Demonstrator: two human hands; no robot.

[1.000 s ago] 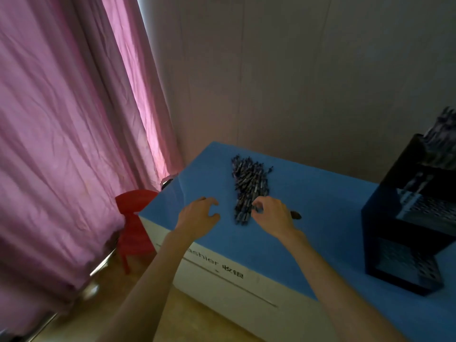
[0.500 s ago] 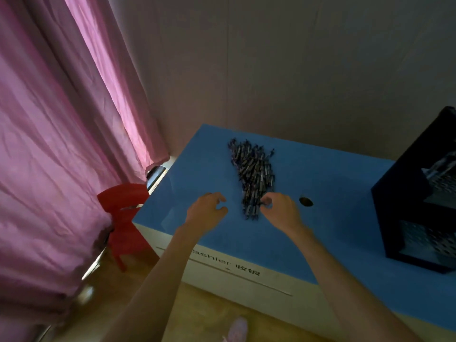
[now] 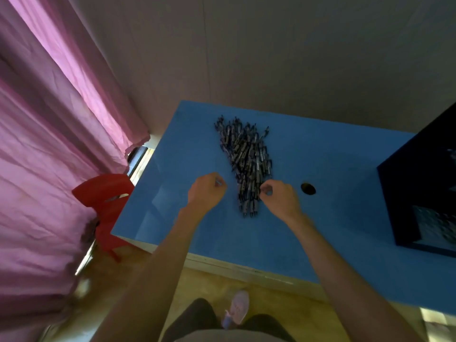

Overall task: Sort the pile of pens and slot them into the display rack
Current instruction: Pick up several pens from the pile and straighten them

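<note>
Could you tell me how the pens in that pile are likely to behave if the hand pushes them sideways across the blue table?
The pens look slim and round, so they would probably roll rather than slide on the smooth blue table. They lie crossed in a loose heap, so a push would likely scatter them unevenly. Each looks rigid and light; the right hand at the pile's near end should lift one easily.

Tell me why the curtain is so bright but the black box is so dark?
Head view: daylight glows through the pink fabric curtain, while the black display rack sits in shade at the frame's edge, its inside blurred; the heap of dark pens looks soft, and the wide lens bends the blue tabletop.
</note>
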